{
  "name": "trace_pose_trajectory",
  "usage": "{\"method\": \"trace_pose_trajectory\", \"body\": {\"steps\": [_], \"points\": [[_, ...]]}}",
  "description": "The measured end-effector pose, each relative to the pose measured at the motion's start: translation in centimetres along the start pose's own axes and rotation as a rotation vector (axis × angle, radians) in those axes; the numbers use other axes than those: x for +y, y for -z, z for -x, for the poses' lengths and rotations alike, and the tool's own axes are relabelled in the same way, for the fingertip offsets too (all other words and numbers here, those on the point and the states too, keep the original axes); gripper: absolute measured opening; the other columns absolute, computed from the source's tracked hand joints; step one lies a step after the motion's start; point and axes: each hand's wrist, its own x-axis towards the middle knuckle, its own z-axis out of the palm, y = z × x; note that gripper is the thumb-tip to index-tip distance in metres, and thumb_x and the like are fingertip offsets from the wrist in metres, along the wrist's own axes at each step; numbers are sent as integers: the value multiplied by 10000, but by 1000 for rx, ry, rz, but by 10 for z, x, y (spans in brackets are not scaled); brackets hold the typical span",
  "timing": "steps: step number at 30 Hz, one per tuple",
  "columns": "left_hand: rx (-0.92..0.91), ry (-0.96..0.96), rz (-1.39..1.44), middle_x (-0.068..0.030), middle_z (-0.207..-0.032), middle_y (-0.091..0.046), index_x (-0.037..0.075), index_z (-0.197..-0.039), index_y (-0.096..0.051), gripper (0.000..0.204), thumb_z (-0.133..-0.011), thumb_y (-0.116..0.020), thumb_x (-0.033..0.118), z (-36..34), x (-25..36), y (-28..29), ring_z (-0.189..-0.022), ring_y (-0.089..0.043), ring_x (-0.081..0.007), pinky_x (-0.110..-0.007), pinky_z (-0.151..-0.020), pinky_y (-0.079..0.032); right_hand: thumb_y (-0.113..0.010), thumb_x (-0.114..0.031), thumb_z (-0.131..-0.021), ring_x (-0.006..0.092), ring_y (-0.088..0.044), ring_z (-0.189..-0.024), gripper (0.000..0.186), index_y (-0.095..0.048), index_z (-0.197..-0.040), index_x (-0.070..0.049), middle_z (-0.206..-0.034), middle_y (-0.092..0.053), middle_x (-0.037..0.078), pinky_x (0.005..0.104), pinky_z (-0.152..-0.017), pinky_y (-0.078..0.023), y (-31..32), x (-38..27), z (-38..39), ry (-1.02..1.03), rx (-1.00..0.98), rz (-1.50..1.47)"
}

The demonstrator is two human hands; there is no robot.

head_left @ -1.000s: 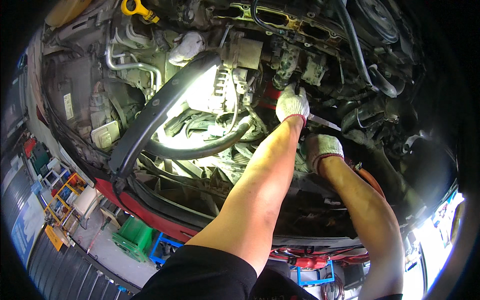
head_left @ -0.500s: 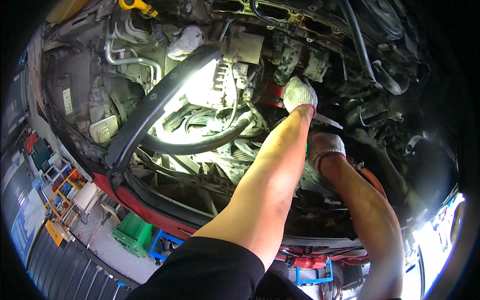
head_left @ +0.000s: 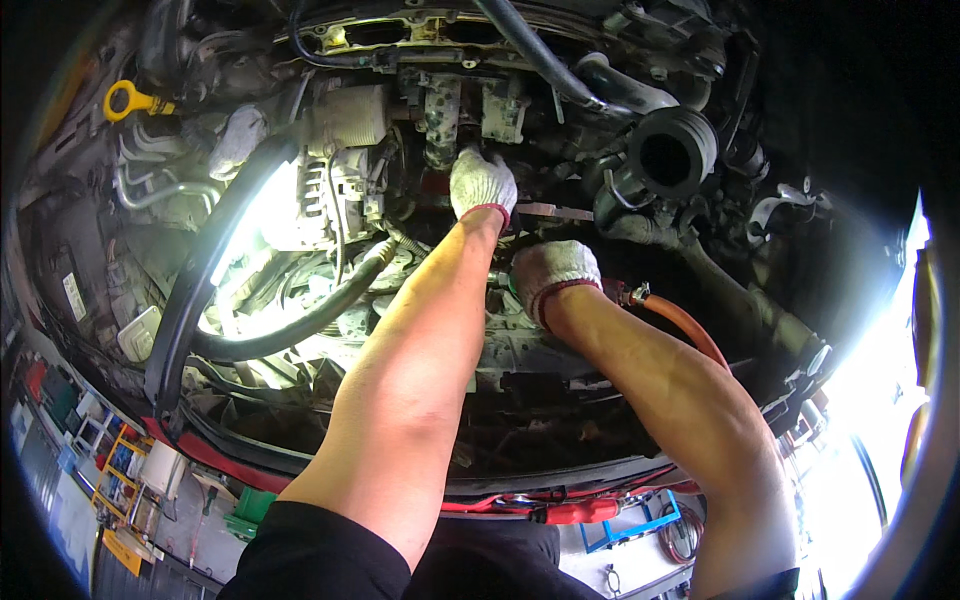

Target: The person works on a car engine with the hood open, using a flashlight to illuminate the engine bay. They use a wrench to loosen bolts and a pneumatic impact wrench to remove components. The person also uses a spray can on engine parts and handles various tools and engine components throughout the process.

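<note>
In the engine bay, my left hand, in a white knit glove, reaches below a mottled vertical pipe, its fingers curled and their tips hidden near a dark red part. A flat metal bar runs just right of it. My right hand, also gloved, is closed lower and to the right around a tool, mostly hidden, with a bit of green showing and a metal fitting leading to an orange hose.
A bright work light lies left among hoses and the alternator. An open black intake pipe is at upper right, a yellow dipstick loop at upper left. Past the red front edge are a blue stand and yellow rack.
The view has turned, so engine parts sit further left in the picture and more shows at right. Both hands stay at nearly the same spots in the engine bay.
</note>
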Motion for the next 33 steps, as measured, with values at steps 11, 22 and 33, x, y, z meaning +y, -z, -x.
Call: {"method": "trace_pose_trajectory", "body": {"steps": [11, 22, 33], "points": [[-46, 196, 80, -288, -921, -681, -41, -920, -647, 357, -953, -549, 300, 3, 23, 24, -905, -666, -441, -477, -810, -539, -551, -205, -912, 308, -718, -992, 270, -759, -1052, -107, -1089, -733, 131, 401, -805, -571, 6, 0, 3, 2, -5, -90], [-79, 29, -98, -294, -932, -679, -31, -880, -674, 364, -929, -519, 294, -4, 14, 25, -929, -658, -447, -483, -824, -538, -610, -195, -891, 299, -721, -996, 238, -766, -1056, -125, -1097, -739, 112, 401, -783, -578, 6, 2, -1, 67, 6, -54], [-96, -40, 45, -315, -1027, -659, -51, -1009, -635, 340, -955, -498, 255, -3, 9, 31, -998, -626, -464, -471, -860, -516, -589, -252, -927, 242, -711, -1041, 262, -763, -1107, -180, -1142, -737, 54, 383, -803, -559, 9, -2, 4, 14, 14, -49]]}}
